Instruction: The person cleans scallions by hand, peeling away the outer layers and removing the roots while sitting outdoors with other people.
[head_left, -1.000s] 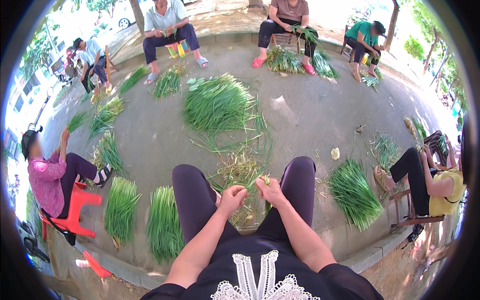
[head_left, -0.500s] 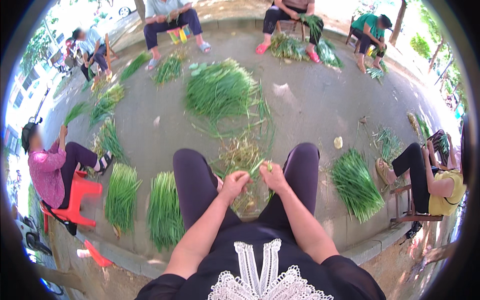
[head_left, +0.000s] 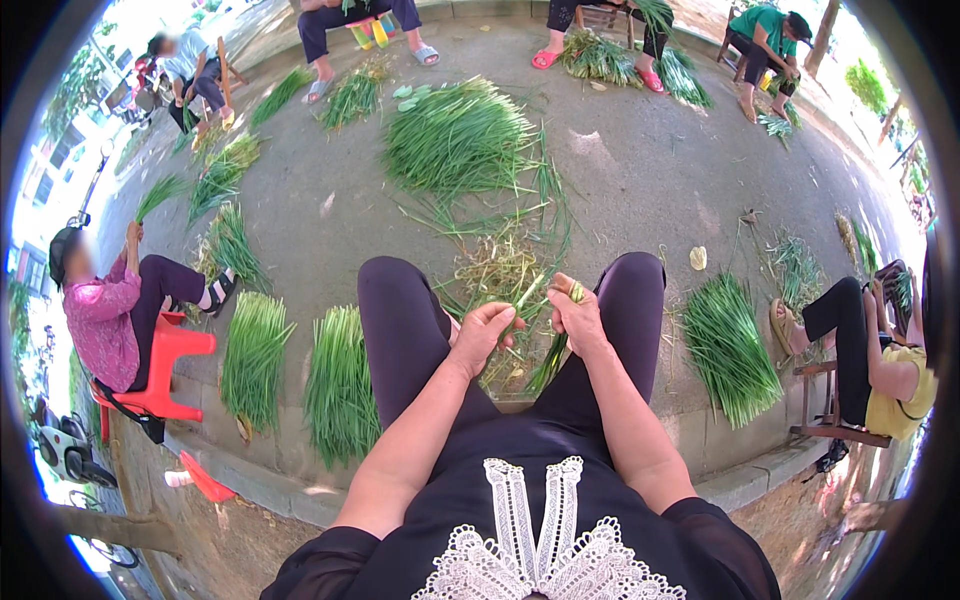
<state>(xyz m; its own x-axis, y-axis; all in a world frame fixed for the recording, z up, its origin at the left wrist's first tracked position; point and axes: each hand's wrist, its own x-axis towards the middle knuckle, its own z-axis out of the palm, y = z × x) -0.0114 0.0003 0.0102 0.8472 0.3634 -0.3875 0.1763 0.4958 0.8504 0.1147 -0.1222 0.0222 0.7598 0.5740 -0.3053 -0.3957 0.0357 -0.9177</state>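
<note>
Since the earlier frames: both hands sit slightly lower between the knees, fingers drawn closer about the same stalk; the surrounding piles lie as they did.

Item 1. Right hand (head_left: 580,318): closed on a green-onion stalk (head_left: 553,352), thumb and fingers pinching its pale upper end, the green leaves hanging down between the thighs. Held upright, apparently so the outer skin can be stripped toward the tip.

Item 2. Left hand (head_left: 487,330): curled, fingertips meeting the same stalk just beside the right hand. Grip partly hidden; it seems to nip a leaf or skin rather than bear the stalk's weight.

Item 3. Trimmings heap (head_left: 497,272): yellowed, dry scraps on the concrete floor (head_left: 640,190) directly ahead of the knees, where peelings would fall.

Item 4. Sorted bunches (head_left: 338,388): two neat green rows near the floor's near edge, left of the left leg, tips aligned; a third bunch (head_left: 728,345) right of the right leg.

Item 5. Large central pile (head_left: 458,135): loose onions toward the floor's far side, within reach of all seated workers.

Item 6. Other people: one in a pink top (head_left: 100,320) on a red stool (head_left: 165,365) at the left edge; one in yellow (head_left: 900,375) at the right; several more along the far edge, each with bunches.
</note>
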